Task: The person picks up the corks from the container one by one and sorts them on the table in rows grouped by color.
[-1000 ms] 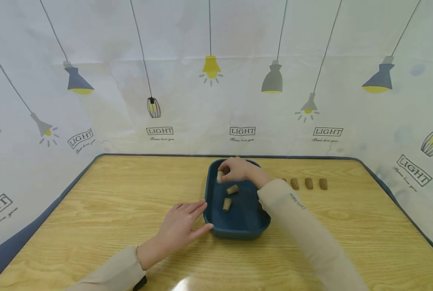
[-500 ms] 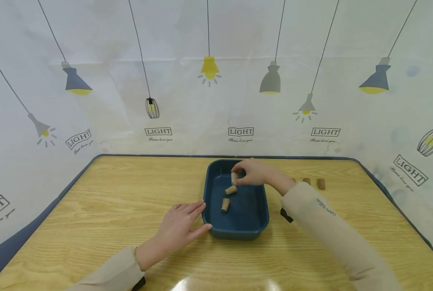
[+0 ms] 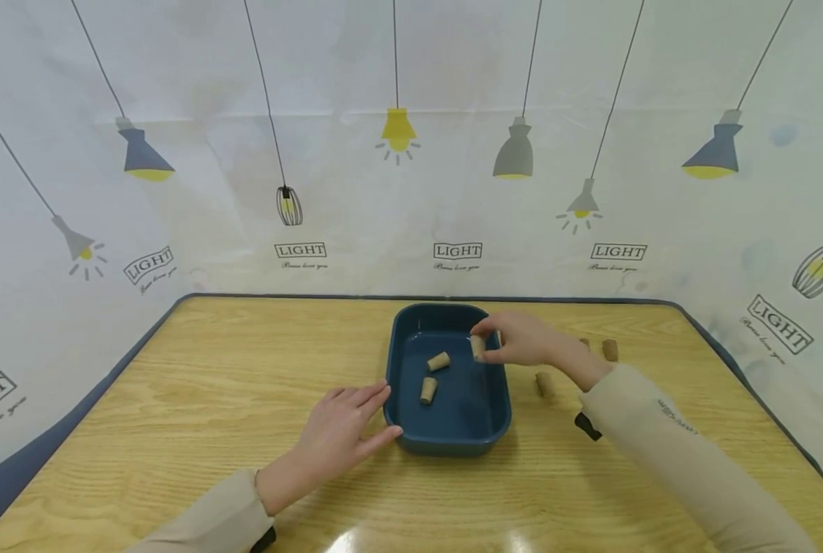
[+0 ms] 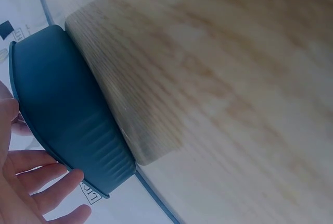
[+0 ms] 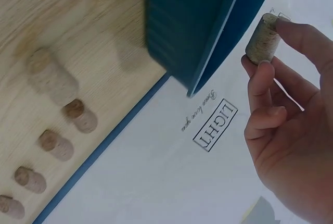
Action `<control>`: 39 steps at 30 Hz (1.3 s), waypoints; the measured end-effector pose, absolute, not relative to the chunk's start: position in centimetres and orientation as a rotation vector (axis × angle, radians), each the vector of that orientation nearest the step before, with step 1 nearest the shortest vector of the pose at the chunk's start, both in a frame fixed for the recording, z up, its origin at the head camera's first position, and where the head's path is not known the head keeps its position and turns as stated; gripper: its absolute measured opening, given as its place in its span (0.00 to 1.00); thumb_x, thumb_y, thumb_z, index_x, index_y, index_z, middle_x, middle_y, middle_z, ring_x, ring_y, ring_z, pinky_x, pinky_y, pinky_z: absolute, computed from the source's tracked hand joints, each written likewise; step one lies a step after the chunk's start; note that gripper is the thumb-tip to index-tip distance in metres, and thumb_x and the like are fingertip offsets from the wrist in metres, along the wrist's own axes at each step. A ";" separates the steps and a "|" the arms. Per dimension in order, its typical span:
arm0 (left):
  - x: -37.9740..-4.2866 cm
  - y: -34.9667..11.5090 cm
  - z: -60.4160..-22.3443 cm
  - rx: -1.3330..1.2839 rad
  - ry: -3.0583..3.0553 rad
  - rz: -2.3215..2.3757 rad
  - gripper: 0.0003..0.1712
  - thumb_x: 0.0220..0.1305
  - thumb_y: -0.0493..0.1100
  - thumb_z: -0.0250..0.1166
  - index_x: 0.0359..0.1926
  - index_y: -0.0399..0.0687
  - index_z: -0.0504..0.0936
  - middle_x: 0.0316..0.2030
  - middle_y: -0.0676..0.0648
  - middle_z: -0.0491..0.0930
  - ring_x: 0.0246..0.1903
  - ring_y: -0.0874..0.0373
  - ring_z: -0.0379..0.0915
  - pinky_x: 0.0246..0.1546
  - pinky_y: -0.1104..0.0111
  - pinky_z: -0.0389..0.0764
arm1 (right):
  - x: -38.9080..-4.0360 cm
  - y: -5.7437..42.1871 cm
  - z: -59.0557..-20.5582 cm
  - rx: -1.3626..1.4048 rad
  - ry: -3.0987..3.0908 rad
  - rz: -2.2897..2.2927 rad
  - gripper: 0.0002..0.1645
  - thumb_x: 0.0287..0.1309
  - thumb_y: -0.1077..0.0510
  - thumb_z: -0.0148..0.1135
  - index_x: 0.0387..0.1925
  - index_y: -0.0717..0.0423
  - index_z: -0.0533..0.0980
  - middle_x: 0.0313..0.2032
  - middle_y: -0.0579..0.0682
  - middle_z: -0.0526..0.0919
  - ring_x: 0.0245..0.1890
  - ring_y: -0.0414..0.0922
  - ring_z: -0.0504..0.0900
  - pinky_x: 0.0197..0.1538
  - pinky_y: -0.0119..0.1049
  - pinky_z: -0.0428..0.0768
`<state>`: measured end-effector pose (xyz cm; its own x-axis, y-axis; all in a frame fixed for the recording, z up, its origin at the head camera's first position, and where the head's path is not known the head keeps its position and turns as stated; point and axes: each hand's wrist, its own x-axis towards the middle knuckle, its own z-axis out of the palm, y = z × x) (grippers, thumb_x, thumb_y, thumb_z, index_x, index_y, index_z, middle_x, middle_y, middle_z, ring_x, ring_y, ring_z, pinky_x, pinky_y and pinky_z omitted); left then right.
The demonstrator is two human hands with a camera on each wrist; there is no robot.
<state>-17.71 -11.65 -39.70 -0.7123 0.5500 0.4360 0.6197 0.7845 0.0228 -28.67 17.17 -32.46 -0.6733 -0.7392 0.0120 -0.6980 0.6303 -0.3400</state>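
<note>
My right hand (image 3: 527, 340) pinches a cork (image 3: 478, 348) between thumb and fingers, over the right rim of a dark blue rectangular tub (image 3: 449, 445). The right wrist view also shows this cork (image 5: 263, 39) upright at the fingertips, clear of the tub. Inside the tub lie two more corks: one tilted (image 3: 439, 361), the other (image 3: 428, 390) nearer the front. With fingers straight and spread, my left hand (image 3: 335, 432) touches the tub's left rim; the left wrist view has those fingertips against the outer edge.
Right of the tub, a light cork (image 3: 544, 384) rests on the wooden table (image 3: 259, 346). Behind it is a row of several corks, partly covered by the right hand; its end cork (image 3: 610, 351) shows. A lamp-printed backdrop (image 3: 356, 169) borders the table.
My right hand has carried the pinched cork rightward, from the tub's far left to its right rim. A loose cork right of the tub has come into view. The left hand stays put.
</note>
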 end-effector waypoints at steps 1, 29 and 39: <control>-17.7 -11.7 -39.7 -0.885 -2.563 -0.236 0.34 0.56 0.63 0.54 0.51 0.41 0.76 0.51 0.46 0.73 0.44 0.53 0.72 0.44 0.58 0.70 | -28.6 17.5 -32.5 -1.201 2.727 -0.492 0.23 0.53 0.56 0.59 0.49 0.65 0.72 0.42 0.54 0.76 0.26 0.42 0.73 0.30 0.35 0.72; -17.7 -11.8 -39.8 -0.890 -2.560 -0.202 0.34 0.56 0.64 0.52 0.51 0.41 0.76 0.51 0.46 0.73 0.43 0.54 0.72 0.44 0.59 0.70 | -25.9 26.1 -34.9 -1.180 2.842 -0.524 0.22 0.50 0.60 0.62 0.48 0.65 0.73 0.40 0.53 0.77 0.18 0.32 0.65 0.22 0.30 0.68; -17.7 -11.8 -39.7 -0.890 -2.569 -0.218 0.35 0.57 0.65 0.51 0.52 0.42 0.76 0.52 0.46 0.72 0.43 0.53 0.72 0.44 0.59 0.70 | -25.4 28.2 -36.2 -1.102 2.843 -0.504 0.22 0.51 0.60 0.61 0.48 0.68 0.73 0.37 0.51 0.78 0.16 0.32 0.64 0.19 0.29 0.65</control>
<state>-17.68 -11.81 -39.71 -0.7118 0.5563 0.4288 0.6205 0.7841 0.0129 -25.44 28.25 -36.19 -0.7447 -0.6638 0.0692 -0.6471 0.6928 -0.3184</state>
